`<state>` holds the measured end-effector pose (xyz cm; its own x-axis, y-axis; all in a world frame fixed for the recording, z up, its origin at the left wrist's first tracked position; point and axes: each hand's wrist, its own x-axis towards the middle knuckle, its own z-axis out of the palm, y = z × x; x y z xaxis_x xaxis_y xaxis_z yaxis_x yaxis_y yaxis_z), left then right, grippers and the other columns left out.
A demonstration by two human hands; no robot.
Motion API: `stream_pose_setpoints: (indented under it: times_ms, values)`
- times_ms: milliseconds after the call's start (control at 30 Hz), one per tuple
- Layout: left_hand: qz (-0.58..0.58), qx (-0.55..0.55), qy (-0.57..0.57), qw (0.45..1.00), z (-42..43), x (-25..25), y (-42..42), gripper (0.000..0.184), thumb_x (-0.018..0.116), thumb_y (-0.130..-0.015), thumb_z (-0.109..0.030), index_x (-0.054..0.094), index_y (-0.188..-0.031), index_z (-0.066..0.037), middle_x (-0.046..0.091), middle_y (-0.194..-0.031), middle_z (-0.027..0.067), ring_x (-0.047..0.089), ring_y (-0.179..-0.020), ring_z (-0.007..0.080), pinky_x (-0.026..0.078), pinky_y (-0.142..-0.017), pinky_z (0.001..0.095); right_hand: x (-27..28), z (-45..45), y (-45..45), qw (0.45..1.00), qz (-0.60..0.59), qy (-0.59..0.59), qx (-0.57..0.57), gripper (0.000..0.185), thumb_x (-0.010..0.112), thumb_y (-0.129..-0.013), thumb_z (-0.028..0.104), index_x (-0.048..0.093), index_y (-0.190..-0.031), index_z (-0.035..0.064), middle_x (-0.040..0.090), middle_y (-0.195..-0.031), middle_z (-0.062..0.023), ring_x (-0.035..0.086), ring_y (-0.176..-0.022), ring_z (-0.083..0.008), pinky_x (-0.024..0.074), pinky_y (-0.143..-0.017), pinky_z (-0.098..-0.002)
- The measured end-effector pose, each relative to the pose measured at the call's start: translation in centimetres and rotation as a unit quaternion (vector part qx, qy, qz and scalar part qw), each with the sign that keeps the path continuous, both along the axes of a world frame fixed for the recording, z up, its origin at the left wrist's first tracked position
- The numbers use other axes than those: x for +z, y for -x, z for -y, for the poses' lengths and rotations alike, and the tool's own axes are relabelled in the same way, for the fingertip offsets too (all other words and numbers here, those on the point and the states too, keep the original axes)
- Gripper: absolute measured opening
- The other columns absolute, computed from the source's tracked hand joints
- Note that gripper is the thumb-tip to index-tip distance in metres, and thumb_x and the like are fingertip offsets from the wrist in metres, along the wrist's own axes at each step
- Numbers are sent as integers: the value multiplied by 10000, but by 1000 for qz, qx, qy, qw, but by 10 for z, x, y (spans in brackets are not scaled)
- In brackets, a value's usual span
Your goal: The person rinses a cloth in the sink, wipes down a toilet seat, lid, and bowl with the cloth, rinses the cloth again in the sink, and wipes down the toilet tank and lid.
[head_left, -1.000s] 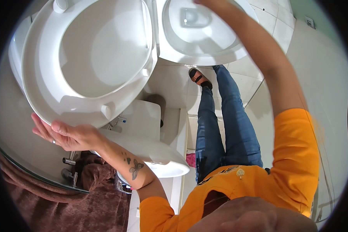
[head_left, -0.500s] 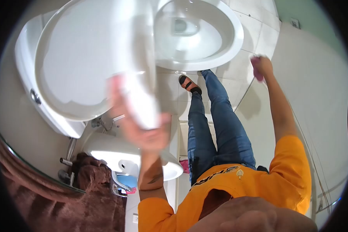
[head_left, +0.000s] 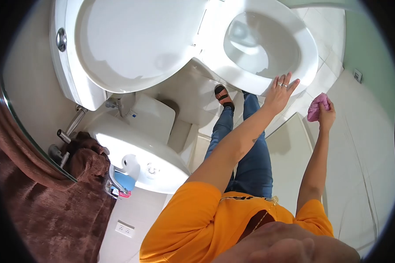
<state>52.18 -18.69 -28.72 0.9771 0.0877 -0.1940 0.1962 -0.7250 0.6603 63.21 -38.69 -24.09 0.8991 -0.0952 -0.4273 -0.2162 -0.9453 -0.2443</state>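
My left hand (head_left: 281, 94), with rings on a finger, rests at the near edge of the white toilet seat (head_left: 307, 55). Its fingers are spread and nothing is in them. The seat lies down on the toilet bowl, and water shows inside the bowl (head_left: 276, 59). Behind it the toilet lid (head_left: 136, 39) stands raised against the cistern (head_left: 81, 85). Off to the right, my right hand (head_left: 327, 116) is closed on a crumpled pink cloth (head_left: 317, 107), apart from the toilet.
A white washbasin (head_left: 171, 175) is left of my legs, with a brown towel (head_left: 90, 164) and a blue item (head_left: 125, 180) beside it. A wall socket (head_left: 125, 229) is at lower left. Floor tiles (head_left: 324, 83) show beyond the bowl.
The seat, tilted up and blurred in my left hand before, now lies on the bowl. My left hand has moved right and opened. The right hand keeps the cloth, slightly lower.
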Motion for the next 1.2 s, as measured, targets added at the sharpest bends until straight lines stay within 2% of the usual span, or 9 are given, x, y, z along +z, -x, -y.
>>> stream_pose_setpoints:
  times_ms: [200,400,533,567,667,800,1033,1100,1200]
  values:
    - [-109,-49,-51,992,0,-43,-9,686,477,-818,-97,206,-1440,-194,158,-1496,121,184,-1370,291,97,-1093,528,0,-100,-63,936,74,-288,-186,422,708,-757,189,552,-1105,8,606,-837,-91,573,-713,-183,493,-622,-278]
    - [-146,-94,-36,984,-30,-16,-7,667,542,-806,-222,271,-1416,-204,171,-1497,98,163,-1377,294,73,-1084,564,-46,-304,-91,919,97,-379,44,507,734,-704,231,568,-1136,24,611,-1074,-137,579,-969,-201,452,-836,-285]
    - [-71,80,69,992,-43,-10,56,660,646,-695,-186,429,-1316,-140,242,-1463,136,170,-1365,343,115,-1070,583,-84,-399,-31,938,156,-284,128,448,583,-765,144,485,-1195,62,492,-1066,-225,506,-929,-419,446,-790,-469]
    - [-102,102,55,988,-50,-6,73,652,646,-687,-172,436,-1302,-118,246,-1457,151,173,-1359,361,138,-1062,586,-99,-404,-10,871,320,-173,329,457,584,-752,167,494,-1186,57,520,-1020,-228,518,-913,-419,447,-790,-469]
    - [-118,261,69,956,-69,16,129,607,641,-690,-127,454,-1264,-67,243,-1443,197,163,-1351,400,188,-1031,604,-98,-389,81,926,144,-303,173,528,612,-671,100,442,-1163,10,464,-1103,-188,440,-1000,-395,394,-857,-452]
    - [-173,321,70,929,-93,52,173,553,628,-715,-81,465,-1242,-46,252,-1431,223,192,-1338,404,211,-1033,572,-83,-283,147,860,43,-246,444,415,569,-661,20,589,-1045,176,505,-1099,-165,507,-926,-340,452,-762,-440]
    - [176,506,135,834,-209,171,136,430,534,-820,5,439,-1238,32,379,-1316,184,404,-1203,308,319,-999,415,-80,-111,57,957,16,-3,288,410,601,-727,56,557,-1119,165,516,-1049,-151,510,-950,-342,473,-713,-424]
    - [198,472,3,859,-244,197,137,470,552,-851,-53,396,-1290,7,389,-1290,142,428,-1166,267,343,-972,388,-68,-130,15,902,159,-14,401,403,665,-719,156,592,-1114,120,584,-998,-167,582,-844,-331,484,-709,-407]
    - [223,490,-31,842,-271,216,123,467,566,-870,-111,408,-1300,-21,406,-1274,118,446,-1133,245,356,-951,371,-25,-252,-20,955,22,-247,162,432,630,-715,148,575,-1131,44,608,-1067,-192,613,-946,-303,488,-817,-352]
